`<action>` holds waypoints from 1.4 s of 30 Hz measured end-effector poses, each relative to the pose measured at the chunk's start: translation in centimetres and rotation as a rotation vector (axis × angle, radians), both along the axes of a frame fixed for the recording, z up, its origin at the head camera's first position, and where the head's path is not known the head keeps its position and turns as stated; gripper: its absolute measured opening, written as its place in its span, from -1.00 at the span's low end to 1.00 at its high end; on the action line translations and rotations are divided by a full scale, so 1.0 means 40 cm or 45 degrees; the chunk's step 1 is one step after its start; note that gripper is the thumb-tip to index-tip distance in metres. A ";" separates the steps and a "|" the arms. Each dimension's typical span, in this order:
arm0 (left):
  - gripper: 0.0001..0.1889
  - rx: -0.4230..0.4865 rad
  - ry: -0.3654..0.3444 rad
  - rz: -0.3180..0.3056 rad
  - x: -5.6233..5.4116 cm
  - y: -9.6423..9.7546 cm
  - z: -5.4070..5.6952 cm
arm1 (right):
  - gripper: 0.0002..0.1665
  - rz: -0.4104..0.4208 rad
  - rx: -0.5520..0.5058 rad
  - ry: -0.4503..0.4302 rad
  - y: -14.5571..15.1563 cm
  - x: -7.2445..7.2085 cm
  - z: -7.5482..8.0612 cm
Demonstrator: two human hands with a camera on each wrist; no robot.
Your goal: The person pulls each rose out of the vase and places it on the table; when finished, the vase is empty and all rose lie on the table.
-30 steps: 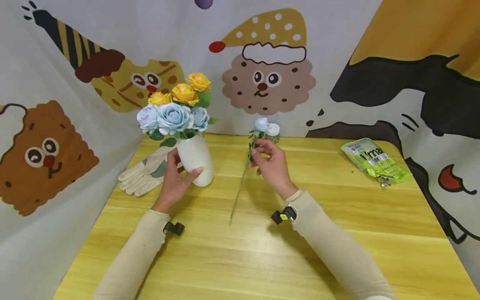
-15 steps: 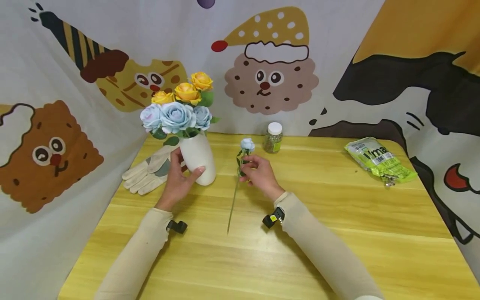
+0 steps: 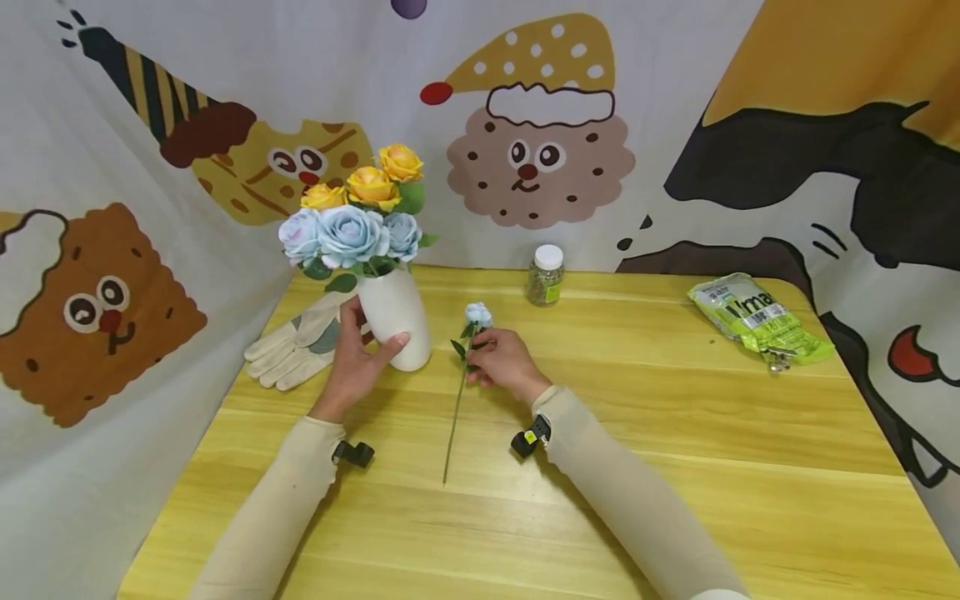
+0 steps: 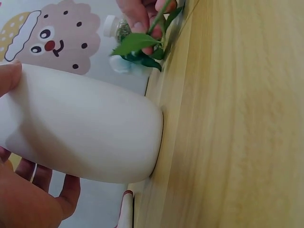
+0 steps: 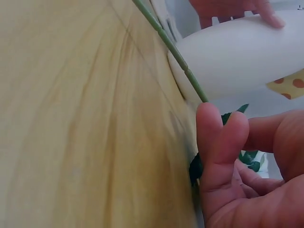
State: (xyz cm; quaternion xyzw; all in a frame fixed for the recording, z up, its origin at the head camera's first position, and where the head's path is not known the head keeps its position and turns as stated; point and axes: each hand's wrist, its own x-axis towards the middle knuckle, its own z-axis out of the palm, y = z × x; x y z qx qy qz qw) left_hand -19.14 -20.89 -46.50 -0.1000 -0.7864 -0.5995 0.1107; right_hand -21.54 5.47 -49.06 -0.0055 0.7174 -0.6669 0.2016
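Note:
My left hand (image 3: pixel 358 367) grips a white vase (image 3: pixel 396 321) from its left side, thumb across the front. Light blue roses (image 3: pixel 351 236) and yellow roses (image 3: pixel 372 188) with green leaves fill the top of the vase. To the right, my right hand (image 3: pixel 506 362) pinches a single light blue rose (image 3: pixel 478 314) by its stem just under the bloom. The long green stem (image 5: pixel 166 40) slants down toward the front of the table. In the left wrist view, the vase's base (image 4: pixel 154 142) meets the wooden tabletop, and the rose's leaves (image 4: pixel 135 45) show beyond it.
Behind my right hand stands a small jar (image 3: pixel 547 277) with a white lid. A green and white packet (image 3: pixel 757 319) lies at the right rear of the table. Pale gloves (image 3: pixel 288 350) lie left of the vase. A cartoon-printed cloth (image 3: pixel 540 50) hangs behind the table (image 3: pixel 675 467).
My right hand has brought the single blue rose leftward and nearer to me, away from the jar, which now shows fully. The left hand still holds the vase in place.

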 end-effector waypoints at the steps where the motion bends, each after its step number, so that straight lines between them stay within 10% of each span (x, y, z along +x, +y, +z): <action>1: -0.16 -0.001 -0.001 -0.005 0.001 0.001 0.000 | -0.56 -0.002 0.012 -0.005 -0.001 -0.001 -0.003; 23: -0.17 0.022 0.026 -0.020 -0.004 -0.001 -0.003 | -0.61 -0.038 0.048 0.066 0.029 -0.008 0.013; 42: -0.17 0.002 0.020 -0.022 -0.003 -0.004 -0.002 | -0.76 -0.046 0.072 0.448 0.008 0.026 0.181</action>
